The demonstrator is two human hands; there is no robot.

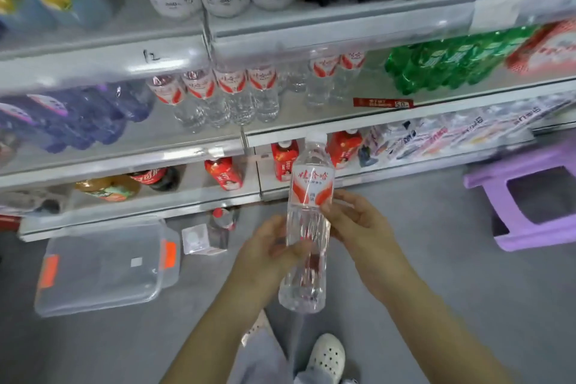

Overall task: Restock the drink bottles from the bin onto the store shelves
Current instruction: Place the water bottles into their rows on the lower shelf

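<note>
Far left, on the floor below the shelves: clear bin point(106, 265) with orange latches. Above, on the middle shelf point(311, 129): row of matching bottles point(230, 93). Centre: left hand point(265, 256), grip curled round the lower body of the water bottle point(308, 221), held upright, white cap up, in front of the lower shelves. Right of it: right hand point(352, 221), grip pinching the bottle just under the label. Far right: purple stool point(530, 196).

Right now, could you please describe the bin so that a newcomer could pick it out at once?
Start at the lowest shelf and look down to the grey floor on the left. The bin sits there beside a small carton. Alone among its neighbours, it is a large clear box with orange clips.
</note>
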